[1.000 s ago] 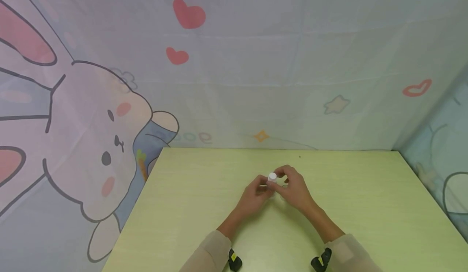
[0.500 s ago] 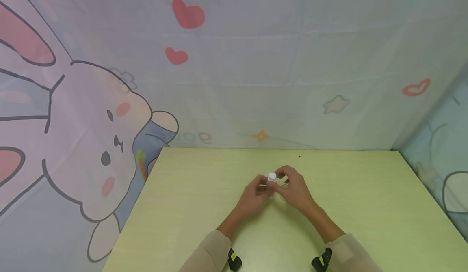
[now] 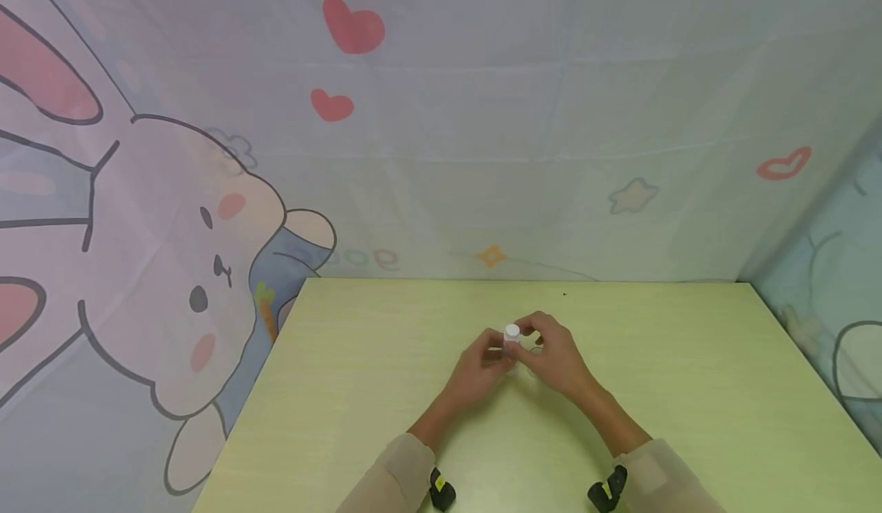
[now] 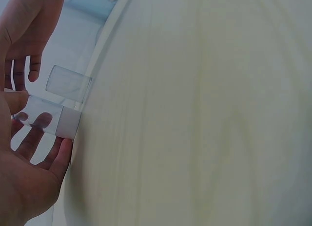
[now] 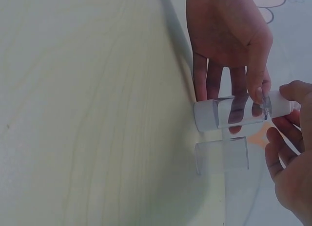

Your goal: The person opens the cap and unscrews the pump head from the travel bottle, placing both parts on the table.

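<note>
A clear bottle (image 5: 226, 112) with a white base (image 4: 68, 122) stands upright on the table, both hands around it. My left hand (image 3: 475, 371) holds the clear body, its fingers curled round the side. The white top (image 3: 512, 331) is pinched between the thumb and fingers of my right hand (image 3: 560, 360). Close beside the bottle, a clear open-ended cylinder like a bottle cover (image 5: 222, 156) stands on the table; the right wrist view shows a narrow gap between them. In the head view, the right hand partly hides that cover.
The pale yellow wooden table (image 3: 372, 329) carries the bottle near its middle. Behind it hangs a cloth backdrop (image 3: 448, 153) with a cartoon rabbit and hearts. A tiny dark speck (image 3: 565, 294) lies near the far edge.
The view shifts very slightly. Both hands keep their hold on the bottle, with only a tiny change at the right fingers.
</note>
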Motion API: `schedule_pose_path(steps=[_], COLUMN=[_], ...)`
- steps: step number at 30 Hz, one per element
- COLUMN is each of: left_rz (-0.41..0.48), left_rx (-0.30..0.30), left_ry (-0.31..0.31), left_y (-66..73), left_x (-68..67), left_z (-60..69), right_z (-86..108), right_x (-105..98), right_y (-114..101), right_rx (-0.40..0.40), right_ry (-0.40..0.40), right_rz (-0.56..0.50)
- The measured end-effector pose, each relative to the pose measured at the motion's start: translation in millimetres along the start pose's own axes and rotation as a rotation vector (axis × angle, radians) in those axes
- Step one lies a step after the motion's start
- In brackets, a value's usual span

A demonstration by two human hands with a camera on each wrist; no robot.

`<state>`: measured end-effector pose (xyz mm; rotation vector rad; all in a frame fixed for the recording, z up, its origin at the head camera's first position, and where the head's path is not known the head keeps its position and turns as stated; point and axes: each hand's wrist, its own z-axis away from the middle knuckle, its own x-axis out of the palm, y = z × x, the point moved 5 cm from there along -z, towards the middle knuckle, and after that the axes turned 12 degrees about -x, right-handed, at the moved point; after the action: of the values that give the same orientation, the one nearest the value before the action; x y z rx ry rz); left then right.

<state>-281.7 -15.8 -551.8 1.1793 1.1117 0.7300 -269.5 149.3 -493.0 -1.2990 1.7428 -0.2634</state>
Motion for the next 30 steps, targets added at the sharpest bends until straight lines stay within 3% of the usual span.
schedule_pose_path(steps=[5,12,21,30], left_rz=[0.017,0.035,0.013,0.014], left_rx=[-0.012,-0.015,-0.023,-0.011], left_ry=[0.011,0.02,0.026,0.011], left_y=[2.2,22.8,0.5,-0.2], left_x=[0.6,0.0,1.6,0.2], left_z=[1.6,11.7,-0.4,-0.6], right_z=[-0.4,-0.3,-0.1,1.7], right_x=[0.1,0.5,0.7,2.7], right_y=[-0.9,-1.5,-1.3,0.9], right_rx=[-0.03,-0.039,-0.034,0.015], right_ry=[-0.003,-0.005,-0.001,0.008], right_rz=[0.022,0.019,0.012,0.03])
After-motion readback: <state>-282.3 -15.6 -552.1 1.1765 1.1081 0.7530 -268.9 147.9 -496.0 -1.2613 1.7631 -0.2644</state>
